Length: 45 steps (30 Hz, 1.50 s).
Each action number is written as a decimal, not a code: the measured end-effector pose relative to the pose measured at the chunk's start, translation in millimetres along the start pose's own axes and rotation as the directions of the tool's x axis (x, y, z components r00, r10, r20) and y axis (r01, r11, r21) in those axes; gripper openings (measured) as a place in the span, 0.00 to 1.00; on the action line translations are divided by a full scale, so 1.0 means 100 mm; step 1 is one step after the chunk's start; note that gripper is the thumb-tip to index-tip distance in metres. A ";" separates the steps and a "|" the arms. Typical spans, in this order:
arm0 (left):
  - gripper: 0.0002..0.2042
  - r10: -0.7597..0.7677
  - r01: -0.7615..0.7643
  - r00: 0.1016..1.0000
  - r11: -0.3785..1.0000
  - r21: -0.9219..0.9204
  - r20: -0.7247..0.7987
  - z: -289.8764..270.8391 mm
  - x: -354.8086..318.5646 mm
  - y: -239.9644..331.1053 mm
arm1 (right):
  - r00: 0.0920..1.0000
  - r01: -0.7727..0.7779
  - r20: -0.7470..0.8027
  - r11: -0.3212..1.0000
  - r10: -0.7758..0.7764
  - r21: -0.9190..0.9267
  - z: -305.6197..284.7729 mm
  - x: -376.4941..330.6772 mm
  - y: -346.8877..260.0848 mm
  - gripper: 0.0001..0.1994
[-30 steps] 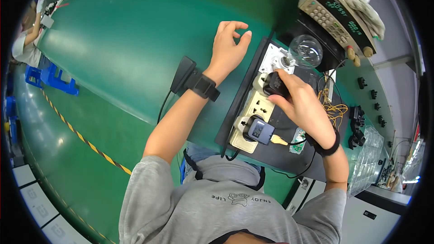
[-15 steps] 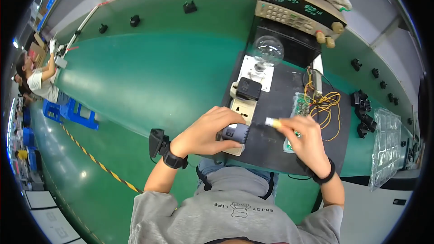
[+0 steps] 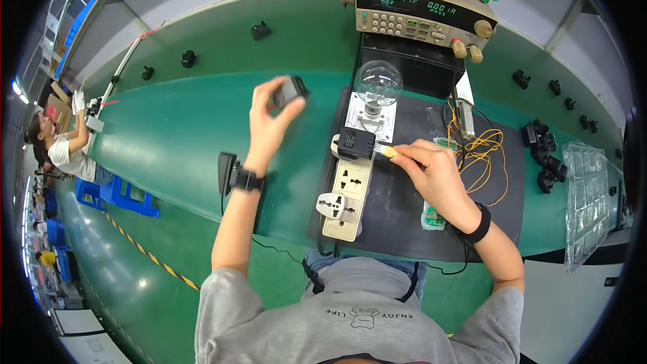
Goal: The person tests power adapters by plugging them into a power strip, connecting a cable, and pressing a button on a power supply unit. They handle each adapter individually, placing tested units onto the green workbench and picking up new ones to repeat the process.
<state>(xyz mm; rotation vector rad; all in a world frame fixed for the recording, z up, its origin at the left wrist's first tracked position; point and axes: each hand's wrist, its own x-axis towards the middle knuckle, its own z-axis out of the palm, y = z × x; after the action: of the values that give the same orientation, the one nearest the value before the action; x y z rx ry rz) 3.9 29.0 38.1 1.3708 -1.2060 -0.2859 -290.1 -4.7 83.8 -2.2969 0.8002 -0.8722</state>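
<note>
My left hand [image 3: 267,121] is closed on a black power adapter [image 3: 291,90], lifted over the green bench to the left of the power strip; motion blurs it a little. Between the fingertips of my right hand [image 3: 435,174] is a yellow-and-white USB plug [image 3: 385,151]. Its tip meets the right side of another black adapter [image 3: 354,142], which sits in the upper part of the beige power strip [image 3: 342,228]. Whether the plug is fully inside cannot be seen. A round white socket converter [image 3: 330,207] sits on the strip's lower part.
A clear bulb [image 3: 379,84] stands beyond the strip, below a bench meter [image 3: 428,17]. Yellow wires [image 3: 486,152] and a green circuit board [image 3: 433,218] lie on the black mat. Several black adapters [image 3: 539,148] and a clear blister tray [image 3: 585,202] are at right. A co-worker [image 3: 71,145] sits far left.
My left hand has pulled the black adapter off the strip's lower part and carried it up and left. My right hand has brought the USB plug to the upper adapter. The meter reading changed.
</note>
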 end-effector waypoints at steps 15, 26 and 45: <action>0.35 -0.086 0.146 0.939 0.976 0.161 -0.332 0.49 0.88 -0.95 | 0.997 -0.061 0.049 0.998 0.061 -0.010 -0.01 0.03 -0.02 0.07; 0.27 -0.029 0.208 0.824 0.944 0.255 -0.565 0.41 0.85 -0.98 | 0.994 -0.052 0.092 0.998 0.055 -0.032 -0.05 0.07 -0.01 0.08; 0.20 -0.115 0.259 0.844 0.943 0.210 -0.523 0.31 0.69 -0.89 | 0.931 -0.361 -0.128 0.820 0.341 -0.445 -1.36 0.46 0.64 0.22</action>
<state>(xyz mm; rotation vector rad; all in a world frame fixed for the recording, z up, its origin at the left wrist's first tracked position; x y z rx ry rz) 51.1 -66.4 -11.1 1.6794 -0.6830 0.1142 -380.5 -116.8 145.9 -2.4020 1.5374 -0.6055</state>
